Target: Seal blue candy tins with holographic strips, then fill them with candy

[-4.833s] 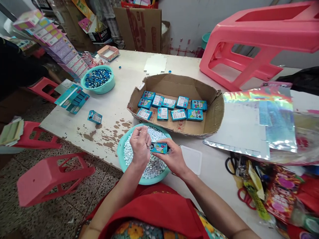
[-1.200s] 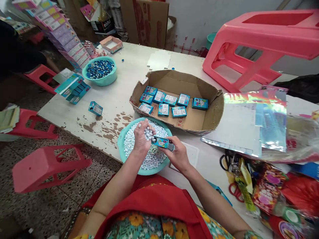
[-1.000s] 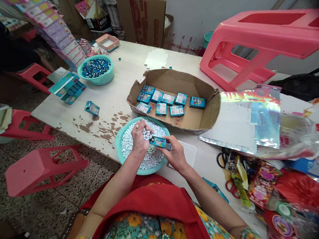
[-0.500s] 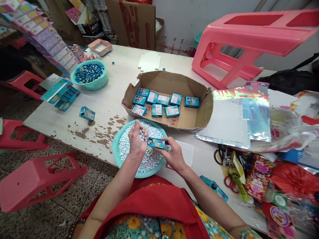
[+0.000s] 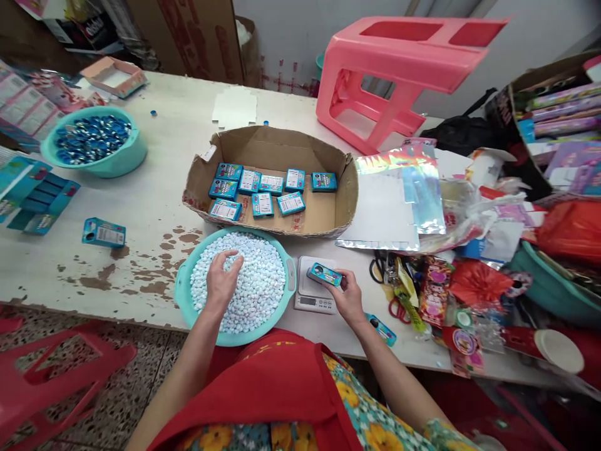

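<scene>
My left hand point(image 5: 221, 280) rests with fingers bent on a heap of small white candies point(image 5: 258, 282) in a teal basin point(image 5: 183, 294) in front of me. My right hand point(image 5: 346, 294) holds a small blue candy box point(image 5: 323, 274) over a little white scale point(image 5: 313, 297) just right of the basin. Behind them a cut-down cardboard tray point(image 5: 338, 188) holds several more blue boxes point(image 5: 261, 188).
A second teal bowl of blue pieces point(image 5: 92, 143) and loose blue boxes point(image 5: 104, 232) lie at left. A pink stool point(image 5: 399, 69) stands on the table's far side. Scissors point(image 5: 392, 275), foil sheets point(image 5: 404, 194) and packaging clutter fill the right.
My right hand has carried the box away from the basin to above the scale. My left hand has dropped from the box's mouth onto the candies. The view has swung right.
</scene>
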`<state>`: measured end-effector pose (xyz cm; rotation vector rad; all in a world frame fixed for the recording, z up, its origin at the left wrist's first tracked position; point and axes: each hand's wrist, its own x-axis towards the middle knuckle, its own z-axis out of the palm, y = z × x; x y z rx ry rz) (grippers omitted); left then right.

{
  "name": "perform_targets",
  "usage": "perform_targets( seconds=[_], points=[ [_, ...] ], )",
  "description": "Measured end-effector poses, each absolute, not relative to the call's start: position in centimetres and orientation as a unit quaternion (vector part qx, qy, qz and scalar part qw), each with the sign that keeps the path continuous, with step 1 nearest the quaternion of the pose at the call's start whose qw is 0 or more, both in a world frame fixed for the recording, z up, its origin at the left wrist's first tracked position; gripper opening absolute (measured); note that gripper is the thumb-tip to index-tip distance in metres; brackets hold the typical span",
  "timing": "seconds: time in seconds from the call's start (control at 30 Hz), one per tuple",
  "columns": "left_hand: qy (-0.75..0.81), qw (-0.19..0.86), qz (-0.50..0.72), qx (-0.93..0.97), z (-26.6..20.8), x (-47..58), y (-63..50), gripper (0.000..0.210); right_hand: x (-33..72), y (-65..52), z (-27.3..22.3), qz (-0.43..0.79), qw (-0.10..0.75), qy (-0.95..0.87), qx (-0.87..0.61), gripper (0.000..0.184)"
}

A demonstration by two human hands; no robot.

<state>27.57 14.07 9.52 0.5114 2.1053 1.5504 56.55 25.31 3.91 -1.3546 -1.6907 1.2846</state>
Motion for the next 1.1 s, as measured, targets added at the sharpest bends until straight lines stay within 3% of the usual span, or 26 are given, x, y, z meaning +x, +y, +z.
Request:
perform_targets(
  seconds=[0.2, 0.3, 0.53, 0.77, 0.97, 1.1],
  points=[
    [0.784, 0.237, 0.522, 0.236, 9.6, 27.6, 14.5, 0.013, 58.7, 25.3, 4.9, 0.424, 0.311, -0.691, -0.495, 0.058],
    [0.781, 0.228, 0.522, 0.256, 9.8, 27.9, 15.1, 0.013, 62.4, 24.9, 6.3, 0.345, 0.321, -0.701, -0.536, 0.057],
    [0.747, 0.211, 0.486, 0.402, 11.5, 30.7, 18.9, 0.020, 72.8, 20.8, 4.5, 0.230, 0.241, -0.698, -0.633, 0.067],
    [0.637, 0.231, 0.321, 0.661, 11.7, 35.3, 23.9, 0.035, 75.8, 16.6, 0.3, 0.274, 0.246, -0.652, -0.663, 0.080],
    [0.561, 0.275, 0.186, 0.758, 9.6, 38.3, 25.6, 0.059, 75.3, 16.6, -0.3, 0.251, 0.282, -0.631, -0.678, 0.085],
    [0.554, 0.284, 0.092, 0.777, 7.8, 39.5, 25.8, 0.045, 74.4, 16.9, 0.0, 0.247, 0.286, -0.634, -0.675, 0.086]
  ],
)
